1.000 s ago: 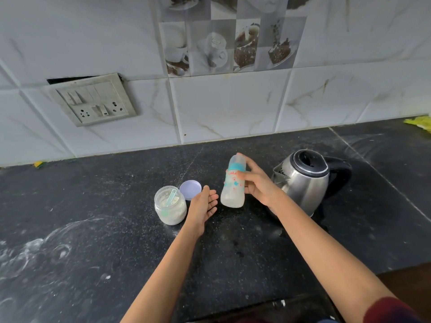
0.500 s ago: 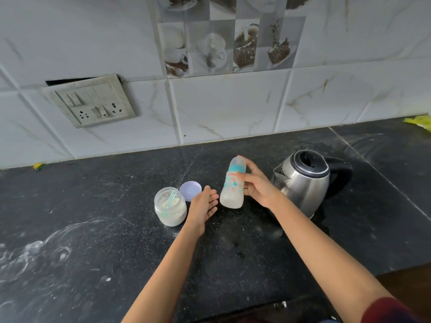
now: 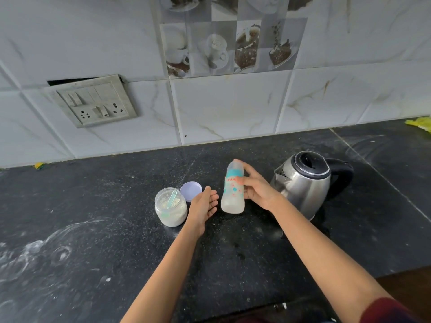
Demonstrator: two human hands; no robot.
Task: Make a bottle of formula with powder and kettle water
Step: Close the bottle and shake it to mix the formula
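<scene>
The bench (image 3: 93, 229), dark stone dusted with pale streaks, is carrying everything. The kettle (image 3: 305, 183) is sitting with its lid down, and everything else lies to its left. Just left of the kettle, the right hand (image 3: 256, 190) is wrapping its grip around the bottle (image 3: 233, 192), fingers clamped on the bottle's side facing the kettle. The bottle is cloudy white inside with its cap on, held nearly upright with its top leaning slightly away from the kettle; whether its base is touching the bench I cannot tell.

Over the last second the bottle has hardly been travelling: it is only rocking a little in the hand, which suggests mixing is winding down and the formula is close to done.

Further left of the kettle, the left hand (image 3: 205, 203) is hovering with its grip spread apart, palm turned toward the bottle, holding nothing, as it was a second ago. Beyond it, the powder jar (image 3: 170, 208) is standing uncapped with the scoop (image 3: 172, 199) resting inside, and its lid (image 3: 191, 190) is lying just behind the jar, so recapping probably remains.
</scene>
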